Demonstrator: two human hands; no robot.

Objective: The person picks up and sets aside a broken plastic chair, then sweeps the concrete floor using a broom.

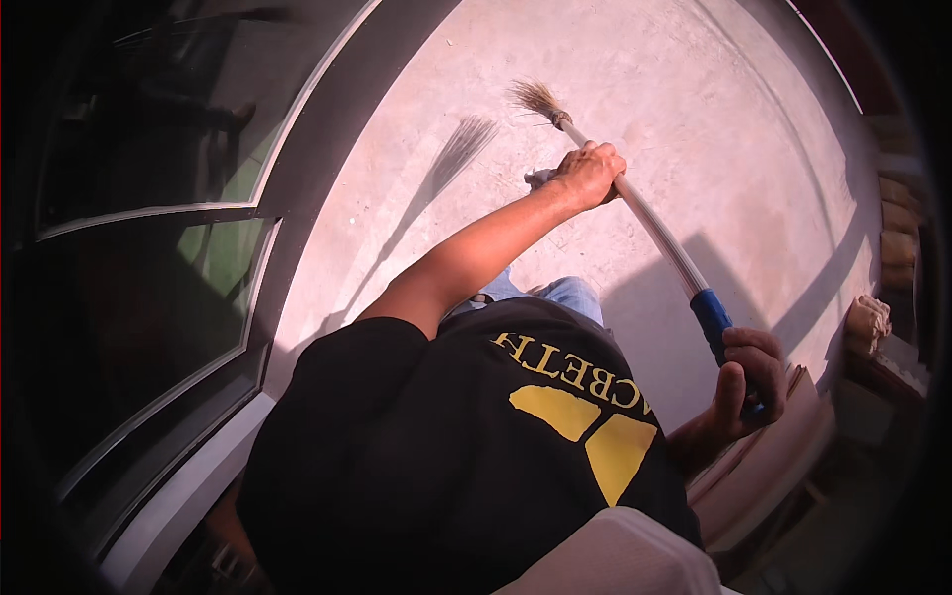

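hands on a broom [645,213], seen from above by a camera on the person's head. the left hand [590,174] reaches out ahead on a bare arm, fingers wrapped tight around the pale shaft, not far behind the bristles [538,99]. the right hand [751,382] sits nearer the body at lower right, fingers curled around the blue grip [712,319] at the shaft's near end, thumb pointing up along it.

the broom runs on a slant from the right hand up and left to the bristles, which are a small brown tuft at upper middle. whether the tuft touches the floor [694,119] cannot be told. the floor is pale concrete in strong sun. the broom's thin shadow [446,164] falls on it to the left of the bristles, fanned at its tip.

below the arms, a black shirt [446,456] with yellow shapes and lettering fills the lower middle. a bit of blue jeans [570,293] shows just above it, between the two arms.

along the left side stands a dark window [149,268] with a pale frame, bent by the lens. at the right edge, in shade, wooden boards [764,466] lie low, with a crumpled cloth [868,322] just above them. a light rounded object at bottom middle is too blurred to name.
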